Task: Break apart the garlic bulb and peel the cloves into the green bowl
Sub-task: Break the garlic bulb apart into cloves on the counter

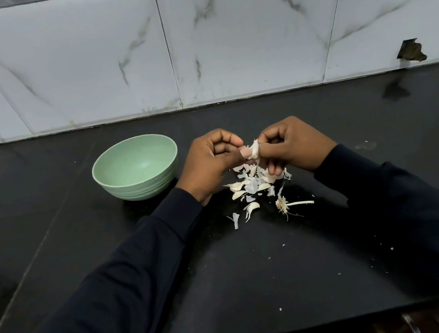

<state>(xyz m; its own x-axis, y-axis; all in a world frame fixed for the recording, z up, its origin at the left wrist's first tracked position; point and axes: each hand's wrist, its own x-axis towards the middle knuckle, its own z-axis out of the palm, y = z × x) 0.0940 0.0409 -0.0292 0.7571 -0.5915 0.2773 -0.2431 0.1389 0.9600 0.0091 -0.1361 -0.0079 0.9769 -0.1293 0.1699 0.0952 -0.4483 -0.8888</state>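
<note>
From the head view, we pinch a small white papery garlic clove (pixel 253 151) between our left hand (pixel 212 159) and right hand (pixel 293 144), above scattered white skins and cloves (pixel 250 185) on the black counter (pixel 260 275), right of the pale green ribbed bowl (pixel 137 168).

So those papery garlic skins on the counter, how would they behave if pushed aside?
The garlic skins look thin and curled, so probably very light and floppy. Small flakes lie scattered over the black counter, so a push would likely scatter them, not sweep them neatly.
</note>
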